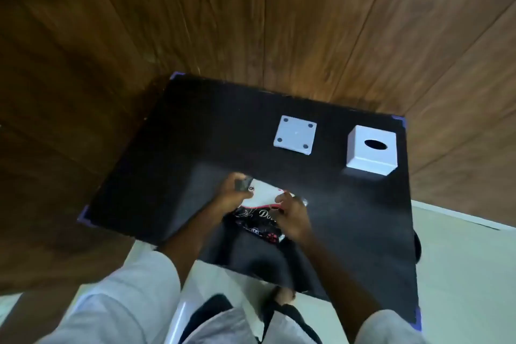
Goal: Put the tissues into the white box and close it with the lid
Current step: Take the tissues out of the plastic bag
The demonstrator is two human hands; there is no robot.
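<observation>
Both my hands are closed on the one tissue pack (258,213), a soft plastic packet printed in black, white and red, lying at the near middle of the dark worktop (173,176). My left hand (234,190) grips its far-left corner, fingers curled tight around it; my right hand (291,216) pinches the right edge, covering part of the print. (The picture is blurred, so I cannot tell whether the wrapper is open yet.)

I judge this to be the first step: getting the tissues free of the pack, or readying it to go in. Nothing is in the white box (371,149) yet as far as I can see. It stands at the far right, well apart from the pack, with its oval slot facing up. The next move calls for turning that box over so its open side shows, then feeding the tissues in.

The lid (295,134), one flat white square with four dark round pads at its corners, lies to the left of the box, apart from it. One pack, one box, one lid.
</observation>
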